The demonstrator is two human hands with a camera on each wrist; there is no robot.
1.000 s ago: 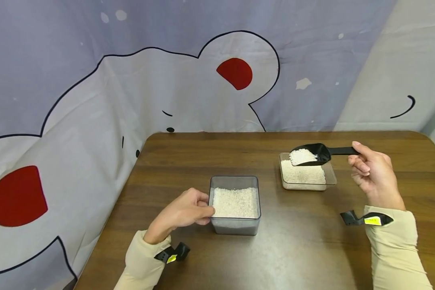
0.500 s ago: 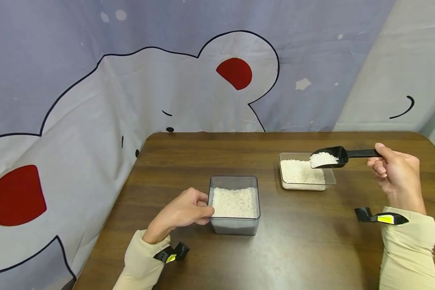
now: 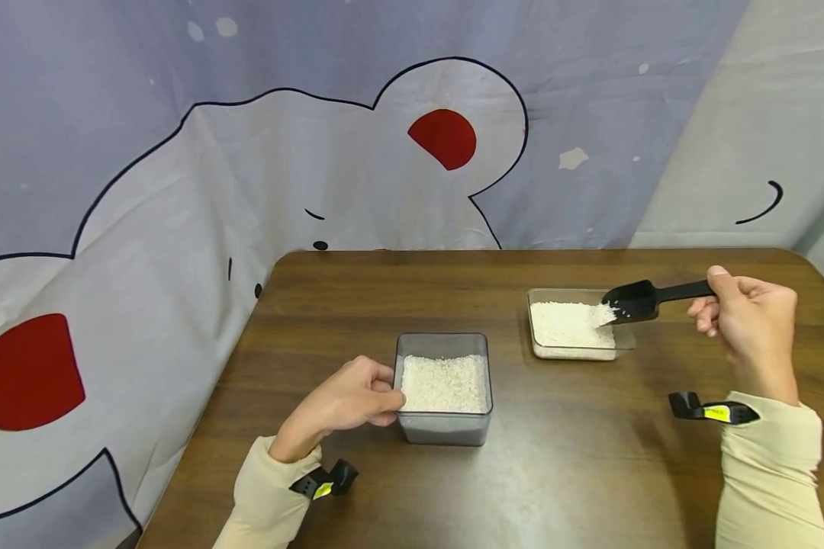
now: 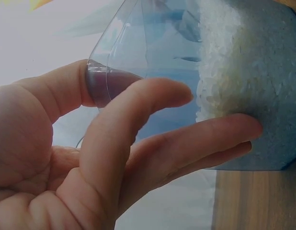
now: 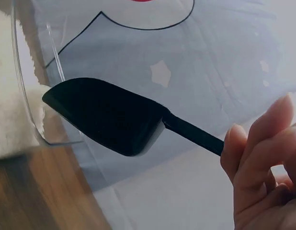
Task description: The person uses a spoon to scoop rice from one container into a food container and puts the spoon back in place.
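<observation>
A clear square tub [image 3: 445, 425] of white rice stands near the table's middle. My left hand [image 3: 349, 398] grips its left wall, thumb over the rim [image 4: 97, 79] and fingers [image 4: 205, 143] against the outside. A shallower clear tray [image 3: 576, 350] of rice lies to the right and farther back. My right hand [image 3: 748, 316] holds the handle of a black scoop [image 3: 635, 299], tipped nose-down over the tray's right edge with rice spilling off its lip. In the right wrist view the scoop's [image 5: 107, 115] underside shows beside the tray wall [image 5: 30, 81].
The brown wooden table [image 3: 563, 473] runs to a rounded left edge. A grey-blue cloth with a white cartoon figure and red patches [image 3: 442, 137] hangs behind and to the left. Black wrist-camera mounts [image 3: 710, 410] sit on both sleeves.
My right hand moved right and tipped the scoop downward; the heap of rice it carried has slid out into the shallow tray. The left hand has stayed on the tub.
</observation>
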